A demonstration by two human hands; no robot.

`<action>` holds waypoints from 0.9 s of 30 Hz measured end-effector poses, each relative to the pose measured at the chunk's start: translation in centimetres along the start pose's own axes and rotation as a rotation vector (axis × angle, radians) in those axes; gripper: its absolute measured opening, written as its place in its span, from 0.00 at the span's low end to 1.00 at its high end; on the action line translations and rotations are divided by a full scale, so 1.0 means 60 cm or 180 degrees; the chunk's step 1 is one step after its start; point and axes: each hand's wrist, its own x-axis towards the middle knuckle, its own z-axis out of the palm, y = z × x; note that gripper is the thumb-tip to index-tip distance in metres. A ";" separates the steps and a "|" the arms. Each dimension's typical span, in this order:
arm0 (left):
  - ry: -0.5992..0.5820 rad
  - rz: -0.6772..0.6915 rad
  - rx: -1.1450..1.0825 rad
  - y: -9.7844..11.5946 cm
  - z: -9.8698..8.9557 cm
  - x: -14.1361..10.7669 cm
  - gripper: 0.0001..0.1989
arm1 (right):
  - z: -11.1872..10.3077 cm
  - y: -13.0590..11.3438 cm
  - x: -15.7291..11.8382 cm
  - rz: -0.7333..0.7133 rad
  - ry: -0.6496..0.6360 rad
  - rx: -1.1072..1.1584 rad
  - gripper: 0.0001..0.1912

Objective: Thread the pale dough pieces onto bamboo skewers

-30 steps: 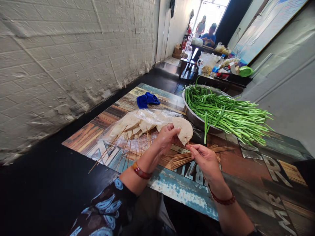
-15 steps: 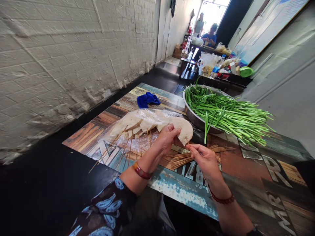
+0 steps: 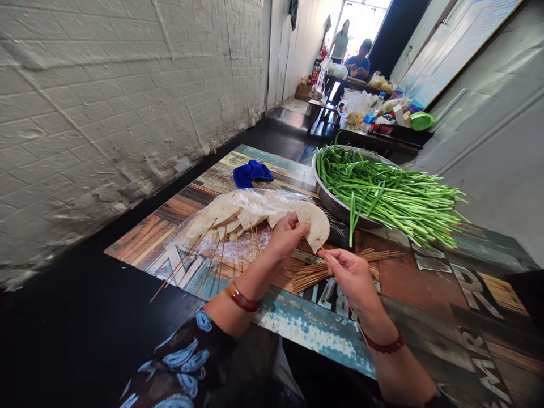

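My left hand (image 3: 285, 238) pinches the edge of a pale, flat, round piece of food (image 3: 317, 224). Between the fingertips of my right hand (image 3: 348, 272) is a thin wooden skewer (image 3: 351, 310), its tip at the lower edge of that piece and its shaft running down past my wrist. To the left, several similar pale pieces (image 3: 216, 215) lie overlapped on clear plastic, with skewers (image 3: 183, 262) sticking out toward me. A pile of loose skewers (image 3: 310, 276) rests on the table behind my right hand.
A metal bowl (image 3: 325, 192) heaped with long green stalks (image 3: 391, 195) stands at the right of the patterned table (image 3: 314, 334). A blue cloth (image 3: 253, 173) lies at its far side. Farther back, two people (image 3: 360, 61) are near another table with bags and a bottle (image 3: 374, 110).
The whole view has shifted slightly. Both hands keep the same hold on the pale piece and the skewer, and more of the skewer's shaft shows below my right hand.
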 end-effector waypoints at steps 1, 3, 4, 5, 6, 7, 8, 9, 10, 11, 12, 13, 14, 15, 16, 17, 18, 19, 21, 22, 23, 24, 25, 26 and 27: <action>0.0003 0.0036 -0.0027 0.000 0.001 0.000 0.12 | 0.000 -0.001 0.000 0.0027 0.0005 0.0027 0.20; -0.0020 0.0067 -0.0131 0.000 0.003 0.001 0.14 | 0.000 -0.004 0.001 0.0072 0.0012 0.0068 0.20; -0.0035 0.0055 -0.0200 0.000 0.004 0.002 0.16 | 0.001 -0.005 0.001 0.0089 0.0008 0.0082 0.21; -0.0040 0.0037 -0.0271 0.000 0.004 0.002 0.18 | 0.001 -0.006 0.001 0.0102 0.0005 0.0094 0.21; -0.0028 0.0028 -0.0326 -0.001 0.004 0.003 0.19 | 0.001 -0.006 0.002 0.0108 0.0002 0.0104 0.21; 0.0001 0.0035 -0.0350 -0.002 0.004 0.004 0.21 | 0.002 -0.007 0.002 0.0109 0.0000 0.0106 0.21; 0.0036 0.0060 -0.0335 -0.003 0.003 0.005 0.21 | 0.002 -0.007 0.002 0.0107 0.0002 0.0107 0.21; 0.0071 0.0102 -0.0286 -0.006 0.002 0.006 0.21 | 0.003 -0.007 0.002 0.0105 -0.0001 0.0104 0.21; 0.0094 0.0154 -0.0212 -0.008 0.001 0.007 0.21 | 0.003 -0.007 0.002 0.0102 -0.0005 0.0099 0.21; 0.0099 0.0205 -0.0134 -0.010 0.000 0.009 0.21 | 0.004 -0.007 0.002 0.0097 -0.0003 0.0089 0.21; 0.0090 0.0247 -0.0062 -0.013 -0.001 0.010 0.20 | 0.005 -0.008 0.002 0.0091 0.0002 0.0076 0.21; 0.0067 0.0281 -0.0004 -0.015 -0.002 0.011 0.20 | 0.005 -0.008 0.002 0.0084 0.0007 0.0063 0.21; 0.0047 0.0316 0.0044 -0.017 -0.003 0.012 0.20 | 0.006 -0.008 0.002 0.0077 0.0011 0.0051 0.21; 0.0035 0.0347 0.0086 -0.019 -0.004 0.013 0.19 | 0.008 -0.008 0.002 0.0070 0.0019 0.0040 0.20; 0.0034 0.0375 0.0124 -0.021 -0.006 0.014 0.19 | 0.008 -0.008 0.002 0.0063 0.0026 0.0030 0.20; 0.0041 0.0395 0.0160 -0.023 -0.007 0.016 0.19 | 0.009 -0.007 0.002 0.0058 0.0029 0.0019 0.20; 0.0051 0.0400 0.0203 -0.024 -0.009 0.017 0.18 | 0.010 -0.005 0.002 0.0053 0.0030 0.0007 0.20; 0.0059 0.0389 0.0249 -0.026 -0.010 0.019 0.18 | 0.010 -0.004 0.002 0.0047 0.0033 -0.0005 0.20; 0.0067 0.0336 0.0323 -0.027 -0.013 0.021 0.18 | 0.011 -0.001 0.003 0.0040 0.0035 -0.0014 0.20; 0.0069 0.0310 0.0345 -0.028 -0.014 0.022 0.17 | 0.012 0.000 0.004 0.0047 0.0028 -0.0006 0.20; 0.0069 0.0290 0.0358 -0.028 -0.014 0.023 0.17 | 0.012 0.001 0.005 0.0061 0.0025 0.0010 0.20; 0.0066 0.0275 0.0357 -0.027 -0.014 0.023 0.17 | 0.012 0.001 0.005 0.0079 0.0026 0.0033 0.21; 0.0061 0.0262 0.0339 -0.026 -0.013 0.023 0.17 | 0.013 0.000 0.006 0.0102 0.0029 0.0059 0.22; 0.0053 0.0249 0.0311 -0.026 -0.012 0.022 0.17 | 0.014 -0.001 0.007 0.0125 0.0040 0.0085 0.22; 0.0038 0.0235 0.0284 -0.025 -0.010 0.021 0.17 | 0.014 -0.003 0.007 0.0150 0.0053 0.0114 0.23</action>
